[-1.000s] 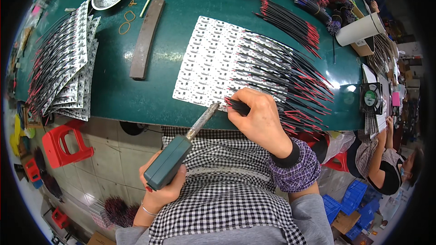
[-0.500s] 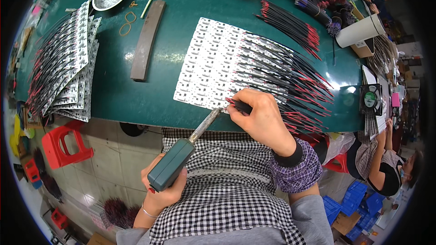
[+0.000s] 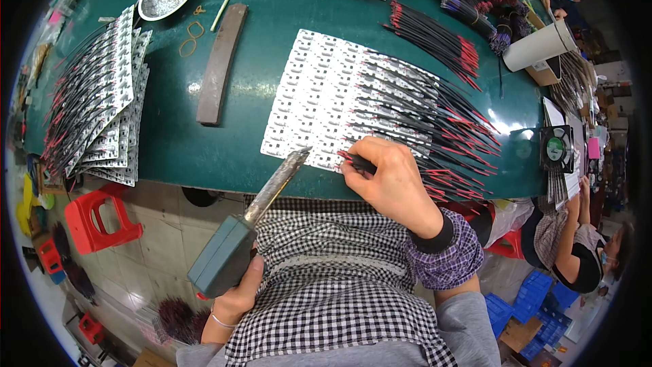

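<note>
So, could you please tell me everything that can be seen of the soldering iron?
The iron has a boxy, dark blue-green body, plastic by its look, and a long metal shaft, blotched and stained, ending in a narrow tip. It slants up to the right, body held in the left hand. Its tip shows over the near edge of the white board; whether they touch cannot be told.

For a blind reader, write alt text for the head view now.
A left hand holds a soldering iron pointed at a white board on a green table; the right hand pinches black wires near the board's edge.
</note>
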Demonstrator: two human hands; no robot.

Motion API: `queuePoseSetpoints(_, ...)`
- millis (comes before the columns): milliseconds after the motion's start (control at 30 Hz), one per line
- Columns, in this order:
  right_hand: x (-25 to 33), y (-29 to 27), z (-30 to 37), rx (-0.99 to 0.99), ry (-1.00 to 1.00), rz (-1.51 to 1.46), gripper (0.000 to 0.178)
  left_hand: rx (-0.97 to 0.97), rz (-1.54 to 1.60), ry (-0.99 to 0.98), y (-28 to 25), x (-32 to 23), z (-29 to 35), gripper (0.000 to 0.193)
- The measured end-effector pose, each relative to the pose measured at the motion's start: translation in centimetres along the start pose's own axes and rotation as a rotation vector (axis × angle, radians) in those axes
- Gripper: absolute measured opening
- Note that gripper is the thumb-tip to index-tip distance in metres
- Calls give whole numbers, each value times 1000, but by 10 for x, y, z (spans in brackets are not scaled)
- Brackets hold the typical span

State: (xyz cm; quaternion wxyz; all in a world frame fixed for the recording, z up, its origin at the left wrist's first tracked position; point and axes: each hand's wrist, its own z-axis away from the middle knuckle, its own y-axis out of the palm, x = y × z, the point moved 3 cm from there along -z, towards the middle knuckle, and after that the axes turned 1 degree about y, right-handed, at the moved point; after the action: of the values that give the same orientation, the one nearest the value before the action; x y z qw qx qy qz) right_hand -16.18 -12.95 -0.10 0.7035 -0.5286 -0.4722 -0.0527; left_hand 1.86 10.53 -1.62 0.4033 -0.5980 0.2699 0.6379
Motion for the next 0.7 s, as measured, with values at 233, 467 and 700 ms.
queuePoseSetpoints(233,-5,-13,10,143,3,-47,15,-99,24,106,-13,-17,-10,37)
queuePoseSetpoints(467,11,-53,17,89,-93,-75,13,-252,31,266,-6,-26,-41,46)
queuePoseSetpoints(700,78,-135,-20,-182,-199,217,16,-119,-56,412,10,-31,-73,48)
